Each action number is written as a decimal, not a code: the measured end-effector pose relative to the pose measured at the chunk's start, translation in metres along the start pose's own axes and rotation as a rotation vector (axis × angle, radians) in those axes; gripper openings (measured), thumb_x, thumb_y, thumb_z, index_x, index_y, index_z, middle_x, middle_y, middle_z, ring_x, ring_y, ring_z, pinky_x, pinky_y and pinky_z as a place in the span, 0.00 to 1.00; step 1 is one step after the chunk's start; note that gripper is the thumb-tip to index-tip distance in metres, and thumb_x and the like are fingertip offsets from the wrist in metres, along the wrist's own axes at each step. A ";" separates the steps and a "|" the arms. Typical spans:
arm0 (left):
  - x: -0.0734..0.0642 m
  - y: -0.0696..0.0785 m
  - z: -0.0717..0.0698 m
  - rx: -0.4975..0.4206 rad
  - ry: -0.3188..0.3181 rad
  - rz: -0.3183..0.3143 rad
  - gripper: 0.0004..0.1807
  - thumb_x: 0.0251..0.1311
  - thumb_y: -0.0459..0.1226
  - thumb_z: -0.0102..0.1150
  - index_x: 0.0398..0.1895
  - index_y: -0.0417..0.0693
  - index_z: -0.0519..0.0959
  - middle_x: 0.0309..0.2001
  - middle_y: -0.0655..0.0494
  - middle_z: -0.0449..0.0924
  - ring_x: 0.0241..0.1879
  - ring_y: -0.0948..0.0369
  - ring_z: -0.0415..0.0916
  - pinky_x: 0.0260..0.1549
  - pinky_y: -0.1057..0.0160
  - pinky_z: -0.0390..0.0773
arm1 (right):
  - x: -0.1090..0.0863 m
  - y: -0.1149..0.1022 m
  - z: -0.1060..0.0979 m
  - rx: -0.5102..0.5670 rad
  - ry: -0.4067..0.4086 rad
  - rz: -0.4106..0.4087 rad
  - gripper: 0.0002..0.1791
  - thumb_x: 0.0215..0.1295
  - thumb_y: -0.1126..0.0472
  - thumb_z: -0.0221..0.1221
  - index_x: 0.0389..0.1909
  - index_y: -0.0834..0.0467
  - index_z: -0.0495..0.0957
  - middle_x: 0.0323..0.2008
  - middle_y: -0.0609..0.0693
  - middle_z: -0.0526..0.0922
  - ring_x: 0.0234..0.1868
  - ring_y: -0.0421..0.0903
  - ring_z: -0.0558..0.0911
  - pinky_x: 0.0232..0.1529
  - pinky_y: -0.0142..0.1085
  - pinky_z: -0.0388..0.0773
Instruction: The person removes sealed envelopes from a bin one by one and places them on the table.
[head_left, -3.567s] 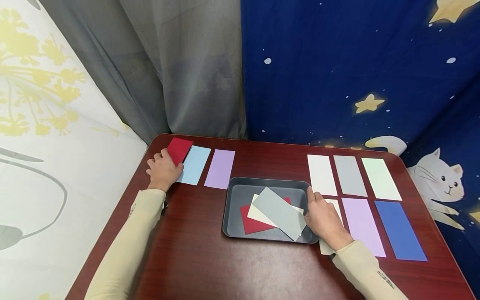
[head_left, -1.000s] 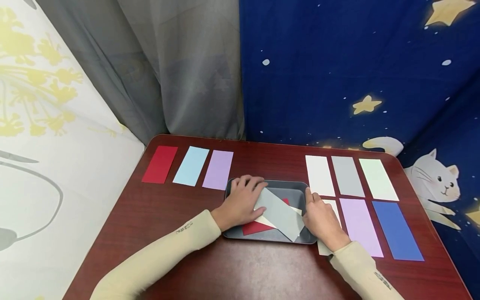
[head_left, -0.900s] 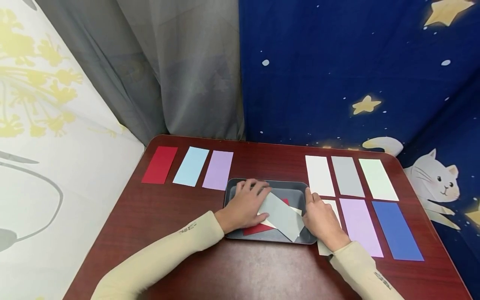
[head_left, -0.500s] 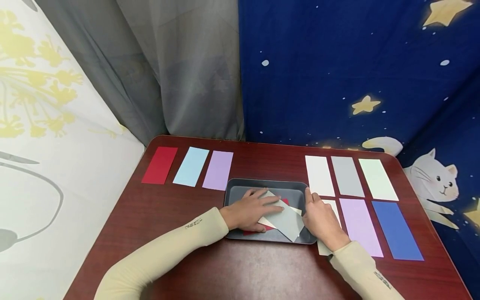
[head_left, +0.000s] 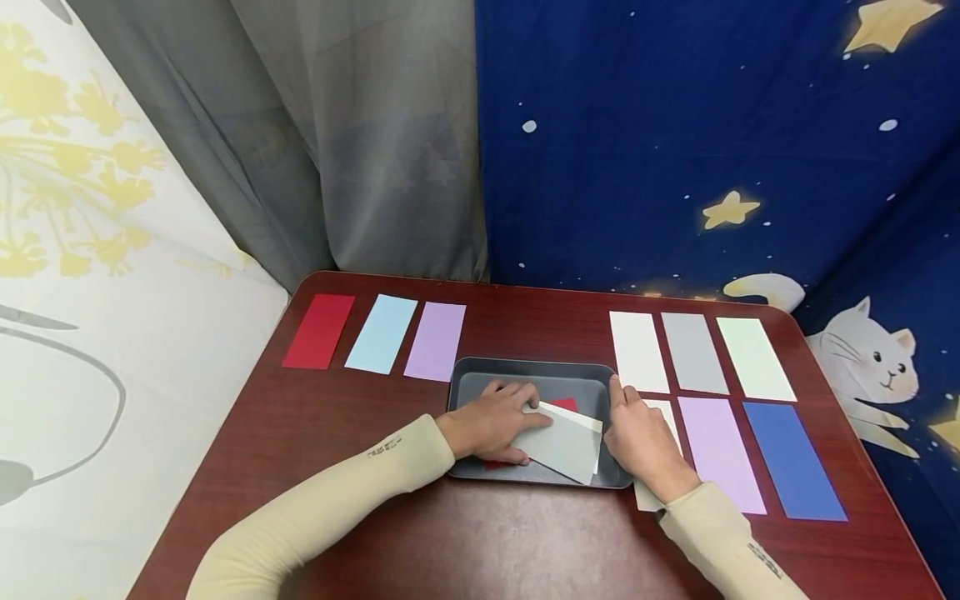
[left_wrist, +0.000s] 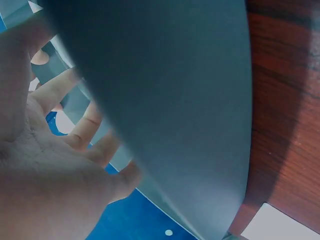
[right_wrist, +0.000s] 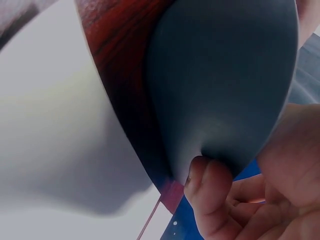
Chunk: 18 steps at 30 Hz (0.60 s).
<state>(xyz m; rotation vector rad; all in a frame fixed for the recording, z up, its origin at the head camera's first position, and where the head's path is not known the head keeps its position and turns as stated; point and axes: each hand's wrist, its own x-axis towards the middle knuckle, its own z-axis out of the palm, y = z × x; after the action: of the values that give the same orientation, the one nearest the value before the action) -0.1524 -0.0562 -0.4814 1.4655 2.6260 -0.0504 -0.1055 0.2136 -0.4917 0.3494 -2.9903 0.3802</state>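
A dark grey baking tray (head_left: 540,365) lies mid-table, its outer wall (right_wrist: 220,85) filling much of the right wrist view. Inside it, a grey card (head_left: 567,450) overlaps a cream card (head_left: 576,415) and a red card (head_left: 566,405). My left hand (head_left: 491,423) reaches in over the tray's left side and holds the grey card's left end, thumb at the near edge and bent fingers at the far edge. In the left wrist view the tray wall hides the fingertips. My right hand (head_left: 643,437) grips the tray's right end, thumb (right_wrist: 207,190) pressed against the outer wall.
Red (head_left: 318,332), light blue (head_left: 382,334) and lilac (head_left: 435,341) cards lie in a row at the back left. On the right, two rows hold several cards, among them a blue card (head_left: 795,461) and a cream card (head_left: 649,497) partly under my right forearm.
My left hand went from the red card at the back left, now lying flat, into the tray. There the grey card has turned to lie nearly along the cream one. My right hand stays put.
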 end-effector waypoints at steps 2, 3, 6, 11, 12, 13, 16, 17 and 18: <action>-0.001 0.000 0.000 -0.015 0.004 -0.004 0.36 0.69 0.62 0.71 0.78 0.65 0.78 0.70 0.54 0.71 0.66 0.55 0.72 0.61 0.46 0.74 | 0.000 0.000 0.000 0.001 0.004 -0.003 0.41 0.54 0.76 0.64 0.72 0.82 0.68 0.49 0.75 0.81 0.19 0.59 0.78 0.22 0.52 0.80; -0.002 0.000 -0.001 -0.021 0.005 -0.008 0.36 0.69 0.61 0.71 0.78 0.65 0.78 0.71 0.54 0.71 0.66 0.54 0.72 0.60 0.47 0.74 | 0.000 0.000 0.000 0.002 0.005 -0.003 0.40 0.54 0.76 0.64 0.72 0.82 0.68 0.49 0.75 0.81 0.19 0.59 0.77 0.22 0.51 0.80; -0.002 0.000 -0.001 -0.025 0.010 -0.020 0.37 0.68 0.61 0.73 0.77 0.65 0.78 0.72 0.54 0.72 0.66 0.52 0.73 0.57 0.47 0.73 | 0.000 -0.001 0.000 0.007 0.007 -0.001 0.40 0.54 0.76 0.63 0.72 0.82 0.68 0.49 0.75 0.81 0.19 0.59 0.78 0.22 0.52 0.80; -0.003 -0.001 -0.002 -0.045 0.020 -0.039 0.36 0.68 0.60 0.72 0.77 0.64 0.79 0.71 0.54 0.75 0.64 0.50 0.74 0.57 0.47 0.70 | 0.000 -0.001 0.001 0.009 0.004 -0.001 0.41 0.53 0.76 0.64 0.72 0.81 0.68 0.49 0.75 0.81 0.19 0.60 0.78 0.22 0.52 0.80; -0.003 -0.002 -0.002 -0.050 0.025 -0.044 0.35 0.68 0.60 0.72 0.76 0.63 0.79 0.71 0.54 0.75 0.63 0.50 0.74 0.57 0.48 0.70 | 0.000 -0.001 0.001 0.009 0.005 -0.001 0.41 0.53 0.75 0.64 0.72 0.81 0.68 0.49 0.75 0.81 0.19 0.60 0.78 0.22 0.52 0.80; -0.003 -0.002 -0.002 -0.052 0.030 -0.049 0.36 0.68 0.60 0.72 0.76 0.63 0.79 0.71 0.54 0.75 0.63 0.50 0.74 0.57 0.48 0.69 | 0.000 0.000 0.001 0.009 0.007 0.000 0.41 0.53 0.75 0.63 0.72 0.81 0.68 0.49 0.75 0.81 0.19 0.60 0.78 0.22 0.53 0.80; -0.003 -0.003 -0.005 -0.064 0.042 -0.068 0.36 0.68 0.61 0.70 0.77 0.63 0.78 0.71 0.54 0.75 0.63 0.51 0.73 0.57 0.48 0.69 | 0.000 0.000 0.002 0.006 0.010 0.001 0.41 0.53 0.76 0.63 0.72 0.81 0.68 0.49 0.74 0.81 0.19 0.60 0.78 0.22 0.52 0.80; -0.004 -0.004 -0.007 -0.072 0.043 -0.074 0.37 0.68 0.61 0.70 0.77 0.63 0.78 0.71 0.53 0.75 0.63 0.51 0.72 0.57 0.47 0.69 | 0.000 0.000 0.002 0.006 0.008 0.000 0.41 0.53 0.76 0.63 0.72 0.81 0.68 0.49 0.75 0.81 0.19 0.60 0.78 0.22 0.52 0.80; -0.004 -0.004 -0.007 -0.078 0.045 -0.080 0.37 0.68 0.61 0.69 0.77 0.63 0.78 0.71 0.53 0.75 0.63 0.51 0.72 0.58 0.47 0.69 | 0.000 0.000 0.002 0.004 0.008 -0.001 0.41 0.53 0.76 0.63 0.72 0.81 0.68 0.49 0.75 0.81 0.19 0.59 0.78 0.22 0.52 0.80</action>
<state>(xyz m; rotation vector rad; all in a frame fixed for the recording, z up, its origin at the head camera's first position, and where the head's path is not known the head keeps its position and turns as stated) -0.1544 -0.0611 -0.4736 1.3517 2.6889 0.0771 -0.1055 0.2133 -0.4936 0.3488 -2.9817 0.3865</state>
